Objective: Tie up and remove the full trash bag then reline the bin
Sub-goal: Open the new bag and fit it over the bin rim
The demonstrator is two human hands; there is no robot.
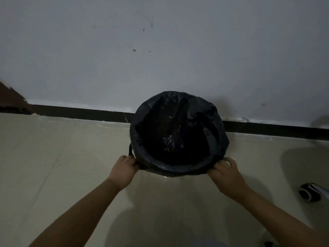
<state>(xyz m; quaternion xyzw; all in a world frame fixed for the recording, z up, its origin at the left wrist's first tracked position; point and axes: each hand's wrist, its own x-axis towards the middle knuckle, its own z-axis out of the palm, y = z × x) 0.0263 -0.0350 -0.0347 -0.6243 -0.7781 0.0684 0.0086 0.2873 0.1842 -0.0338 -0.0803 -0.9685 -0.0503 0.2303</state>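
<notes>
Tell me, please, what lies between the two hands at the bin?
In the head view, the near rim of the bin, covered by the black bag, spans from the left hand to the right hand; nothing else.

No readable text, labels, brands, numbers or signs anywhere in the frame. Black bag (pixel 179 134) at centre is plain, wall (pixel 160 50) in the upper half shows only smudges, floor (pixel 53 166) is unmarked. Dark object with white marks (pixel 309 193) at lower right is too blurred to read.
</notes>
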